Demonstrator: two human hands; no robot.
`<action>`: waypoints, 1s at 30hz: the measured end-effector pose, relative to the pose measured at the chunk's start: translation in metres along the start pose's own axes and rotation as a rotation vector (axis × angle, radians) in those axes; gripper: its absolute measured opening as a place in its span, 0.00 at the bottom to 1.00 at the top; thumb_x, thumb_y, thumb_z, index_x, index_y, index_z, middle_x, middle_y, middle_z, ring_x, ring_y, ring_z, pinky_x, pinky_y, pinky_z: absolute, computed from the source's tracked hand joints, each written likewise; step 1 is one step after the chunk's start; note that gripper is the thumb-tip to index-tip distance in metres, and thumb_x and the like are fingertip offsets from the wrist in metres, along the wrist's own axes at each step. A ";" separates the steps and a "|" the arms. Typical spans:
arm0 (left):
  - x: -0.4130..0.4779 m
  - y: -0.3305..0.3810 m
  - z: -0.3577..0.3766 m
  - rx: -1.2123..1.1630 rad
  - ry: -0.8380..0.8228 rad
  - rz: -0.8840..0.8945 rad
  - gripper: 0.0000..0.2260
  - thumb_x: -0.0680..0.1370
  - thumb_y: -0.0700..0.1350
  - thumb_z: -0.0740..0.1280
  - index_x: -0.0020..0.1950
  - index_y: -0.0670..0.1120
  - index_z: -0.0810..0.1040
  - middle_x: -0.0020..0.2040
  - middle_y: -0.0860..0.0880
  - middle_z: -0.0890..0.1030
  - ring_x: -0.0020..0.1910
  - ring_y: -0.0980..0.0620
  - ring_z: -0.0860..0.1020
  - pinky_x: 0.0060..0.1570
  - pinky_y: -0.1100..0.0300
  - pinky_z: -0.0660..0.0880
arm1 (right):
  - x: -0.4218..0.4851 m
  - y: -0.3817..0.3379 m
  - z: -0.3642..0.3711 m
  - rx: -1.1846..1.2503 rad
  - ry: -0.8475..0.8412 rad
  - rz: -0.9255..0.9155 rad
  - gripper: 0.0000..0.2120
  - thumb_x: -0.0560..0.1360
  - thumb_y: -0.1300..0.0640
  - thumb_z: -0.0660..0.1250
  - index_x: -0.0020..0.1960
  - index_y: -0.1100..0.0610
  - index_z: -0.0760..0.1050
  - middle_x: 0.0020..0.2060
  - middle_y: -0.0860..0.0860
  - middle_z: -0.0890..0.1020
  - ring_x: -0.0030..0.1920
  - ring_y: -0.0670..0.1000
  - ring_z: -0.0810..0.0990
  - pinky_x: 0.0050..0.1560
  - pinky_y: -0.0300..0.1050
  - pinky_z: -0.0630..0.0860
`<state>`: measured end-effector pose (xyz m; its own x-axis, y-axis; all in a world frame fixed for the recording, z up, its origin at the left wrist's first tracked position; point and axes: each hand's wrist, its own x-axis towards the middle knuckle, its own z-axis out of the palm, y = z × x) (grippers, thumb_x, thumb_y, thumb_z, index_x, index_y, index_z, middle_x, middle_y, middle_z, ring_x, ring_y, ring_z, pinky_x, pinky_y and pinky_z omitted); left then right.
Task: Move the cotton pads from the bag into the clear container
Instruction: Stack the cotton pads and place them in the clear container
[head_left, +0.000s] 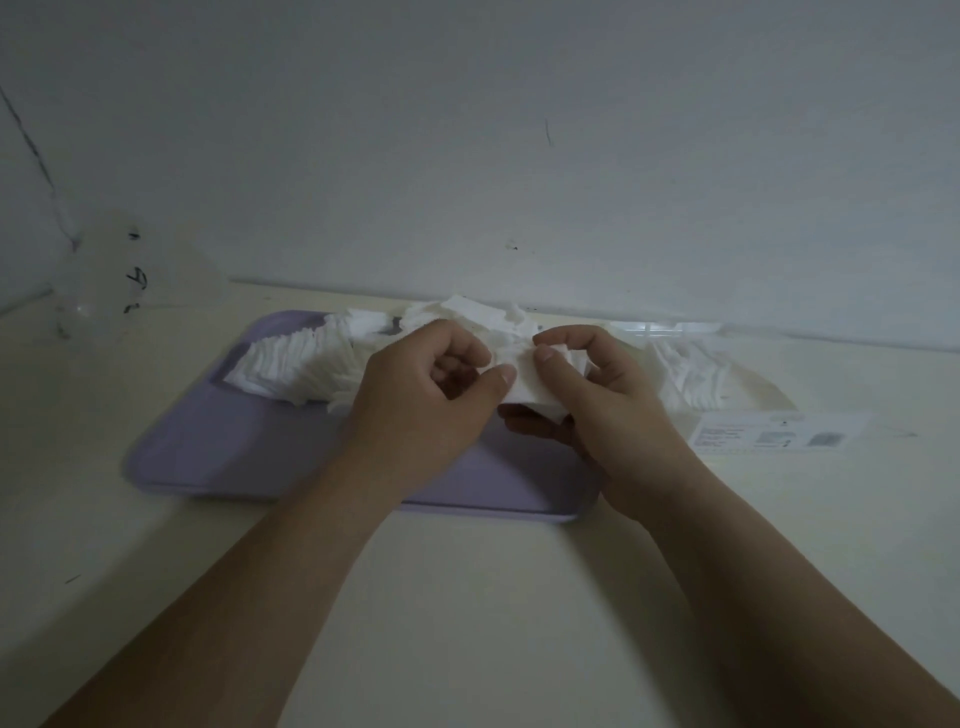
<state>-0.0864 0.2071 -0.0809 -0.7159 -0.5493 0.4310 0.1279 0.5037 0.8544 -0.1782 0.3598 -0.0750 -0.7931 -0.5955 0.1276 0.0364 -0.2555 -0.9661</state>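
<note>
A small stack of white square cotton pads is pinched between my left hand and my right hand, just above a lilac tray. More cotton pads lie fanned in a long heap on the tray's far left part and behind my hands. To the right, the clear bag with a white label lies on the table with several pads still inside. A clear container stands by the wall behind the bag, only its rim showing.
The cream table ends at a pale wall close behind the tray. A crumpled clear plastic piece with black marks stands at the far left by the wall.
</note>
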 end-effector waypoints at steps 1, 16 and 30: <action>0.000 -0.001 0.001 0.001 -0.017 -0.041 0.07 0.73 0.51 0.78 0.43 0.51 0.82 0.35 0.53 0.82 0.32 0.55 0.78 0.39 0.59 0.78 | 0.000 0.000 0.000 -0.007 -0.001 -0.001 0.04 0.83 0.60 0.68 0.57 0.57 0.78 0.43 0.54 0.87 0.46 0.57 0.86 0.53 0.60 0.85; 0.003 -0.005 0.000 -0.170 -0.145 -0.155 0.19 0.74 0.41 0.79 0.61 0.53 0.78 0.55 0.53 0.84 0.51 0.55 0.84 0.53 0.58 0.81 | 0.001 0.005 -0.005 -0.326 -0.105 -0.076 0.18 0.82 0.62 0.70 0.69 0.48 0.73 0.56 0.56 0.84 0.52 0.54 0.86 0.56 0.50 0.83; 0.003 -0.014 -0.003 0.048 -0.275 -0.096 0.14 0.69 0.40 0.82 0.49 0.50 0.82 0.37 0.48 0.81 0.31 0.58 0.72 0.34 0.65 0.72 | 0.002 0.002 -0.005 -0.554 -0.035 0.046 0.42 0.72 0.58 0.80 0.80 0.51 0.65 0.65 0.44 0.79 0.64 0.46 0.80 0.70 0.48 0.76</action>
<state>-0.0879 0.1964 -0.0903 -0.8830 -0.3984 0.2483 0.0225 0.4924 0.8701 -0.1824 0.3615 -0.0782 -0.7775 -0.6237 0.0805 -0.2615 0.2043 -0.9433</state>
